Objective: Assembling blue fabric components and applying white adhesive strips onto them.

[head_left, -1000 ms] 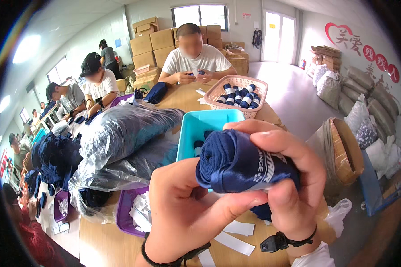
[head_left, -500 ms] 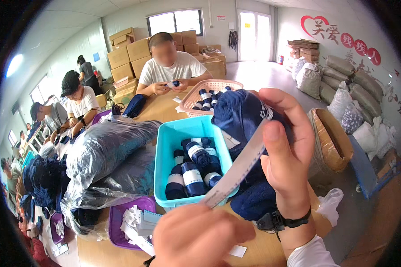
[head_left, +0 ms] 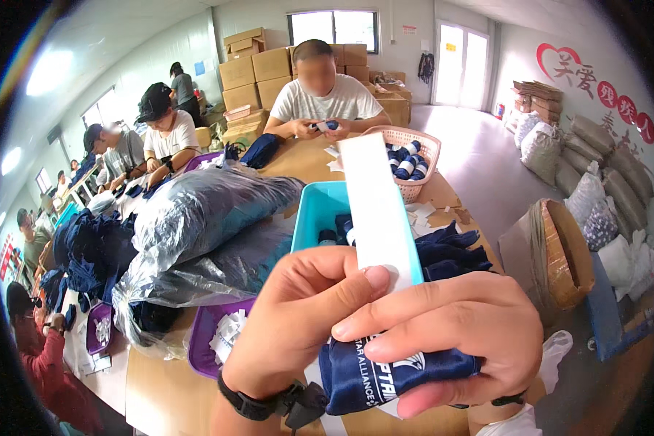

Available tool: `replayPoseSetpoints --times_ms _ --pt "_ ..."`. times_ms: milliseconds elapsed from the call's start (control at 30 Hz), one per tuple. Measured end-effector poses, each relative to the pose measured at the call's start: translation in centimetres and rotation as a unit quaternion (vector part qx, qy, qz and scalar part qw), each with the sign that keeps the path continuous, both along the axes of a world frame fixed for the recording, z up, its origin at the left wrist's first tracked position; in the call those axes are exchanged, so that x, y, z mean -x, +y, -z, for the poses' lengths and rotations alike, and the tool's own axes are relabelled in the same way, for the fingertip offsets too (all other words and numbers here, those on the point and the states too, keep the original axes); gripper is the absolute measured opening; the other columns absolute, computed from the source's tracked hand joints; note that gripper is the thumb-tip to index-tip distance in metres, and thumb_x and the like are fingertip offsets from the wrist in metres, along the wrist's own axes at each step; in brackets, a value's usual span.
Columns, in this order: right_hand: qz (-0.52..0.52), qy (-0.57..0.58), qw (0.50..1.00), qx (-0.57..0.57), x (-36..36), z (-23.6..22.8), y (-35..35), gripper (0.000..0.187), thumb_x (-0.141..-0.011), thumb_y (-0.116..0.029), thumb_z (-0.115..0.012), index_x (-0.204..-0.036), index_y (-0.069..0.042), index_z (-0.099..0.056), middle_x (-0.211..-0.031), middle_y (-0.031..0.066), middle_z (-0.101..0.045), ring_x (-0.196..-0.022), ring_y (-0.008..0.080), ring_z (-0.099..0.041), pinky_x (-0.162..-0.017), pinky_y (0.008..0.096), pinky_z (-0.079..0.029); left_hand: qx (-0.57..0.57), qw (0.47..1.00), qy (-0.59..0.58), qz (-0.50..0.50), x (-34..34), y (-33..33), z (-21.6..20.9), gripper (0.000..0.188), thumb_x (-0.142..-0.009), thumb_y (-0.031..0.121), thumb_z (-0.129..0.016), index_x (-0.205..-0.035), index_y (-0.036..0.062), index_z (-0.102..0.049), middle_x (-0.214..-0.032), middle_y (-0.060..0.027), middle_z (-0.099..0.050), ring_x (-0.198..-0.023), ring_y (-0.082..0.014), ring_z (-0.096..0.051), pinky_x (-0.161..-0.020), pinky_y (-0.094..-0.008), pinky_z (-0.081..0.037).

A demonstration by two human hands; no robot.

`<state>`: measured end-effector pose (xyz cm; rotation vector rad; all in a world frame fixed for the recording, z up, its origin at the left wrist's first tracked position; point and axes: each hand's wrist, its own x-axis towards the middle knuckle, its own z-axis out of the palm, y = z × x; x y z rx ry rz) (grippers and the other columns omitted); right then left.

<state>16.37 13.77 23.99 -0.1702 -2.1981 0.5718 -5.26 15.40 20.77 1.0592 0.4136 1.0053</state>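
My left hand [head_left: 305,312] is closed, its thumb and fingers pinching the lower end of a white paper strip [head_left: 378,203]. The strip stands upright in front of the turquoise basket [head_left: 320,211] and covers much of it. Close below, my right hand [head_left: 472,327] grips a folded navy cloth bundle [head_left: 349,378] with white print, its fingers laid over the top and its thumb beneath. The fingertips of both hands nearly meet at the strip's lower end. Some navy rolls show inside the turquoise basket. Loose navy cloth pieces [head_left: 450,251] lie beyond my right hand.
A purple basket [head_left: 200,356] of paper strips stands at left, beside a big clear plastic bag [head_left: 203,218]. The pink basket [head_left: 432,152] holds banded navy rolls. Across the table [head_left: 160,400] a person [head_left: 327,102] handles a roll. A carton [head_left: 559,247] stands at right.
The navy bundle has come down and nearer, its printed side now showing. My left hand has risen; the strip, earlier stretched slanting between both hands, now stands upright. The view has shifted left.
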Motion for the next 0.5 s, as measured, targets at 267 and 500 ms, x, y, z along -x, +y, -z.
replayPoseSetpoints --times_ms 267,500 --pt "0.15 -0.087 0.984 -0.048 1.0 -0.3 -0.4 0.042 -0.09 -0.038 -0.085 -0.112 -0.003 -0.077 -0.142 0.0265 -0.062 -0.112 0.0293 -0.07 -0.078 0.0278 -0.056 -0.025 0.998 0.007 -0.049 1.1 -0.5 -1.2 0.015 -0.102 0.009 -0.072 -0.094 -0.0026 -0.077 -0.09 -0.0026 -0.075 -0.082 -0.0048 -0.064 -0.074 -0.0205 -0.05" --pt "0.178 -0.015 0.981 -0.076 1.3 0.6 0.2 0.039 -0.089 -0.038 -0.086 -0.106 -0.004 -0.078 -0.145 0.0358 -0.055 -0.109 0.0331 -0.071 -0.076 0.0305 -0.058 -0.041 0.999 0.005 -0.025 0.9 0.0 -0.6 0.02 -0.102 0.014 -0.071 -0.104 -0.0055 -0.075 -0.099 -0.01 -0.076 -0.089 -0.013 -0.069 -0.08 -0.0272 -0.055"
